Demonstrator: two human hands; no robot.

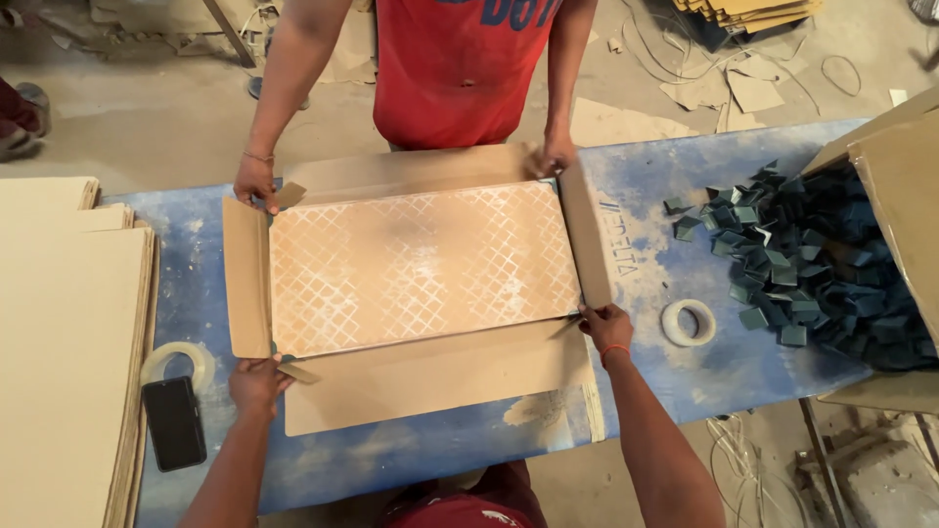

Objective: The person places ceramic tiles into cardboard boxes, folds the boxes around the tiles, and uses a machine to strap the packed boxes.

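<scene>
A peach-coloured tile [421, 264] with a white lattice pattern lies on an unfolded cardboard box blank [430, 376] on a blue table. My left hand [256, 383] grips the small corner tab at the near left corner of the tile. My right hand [606, 326] pinches the corner tab at the near right corner, beside the upright right end flap [587, 235]. Across the table a person in a red shirt holds the far corners, with one hand [256, 182] at the far left and the other hand [556, 156] at the far right.
A tape roll [689, 323] lies right of the box. A heap of dark green corner pieces [812, 264] spills from an open carton [900, 196]. At left lie a stack of flat cardboard [64, 332], a black phone [174, 422] and another tape roll [179, 360].
</scene>
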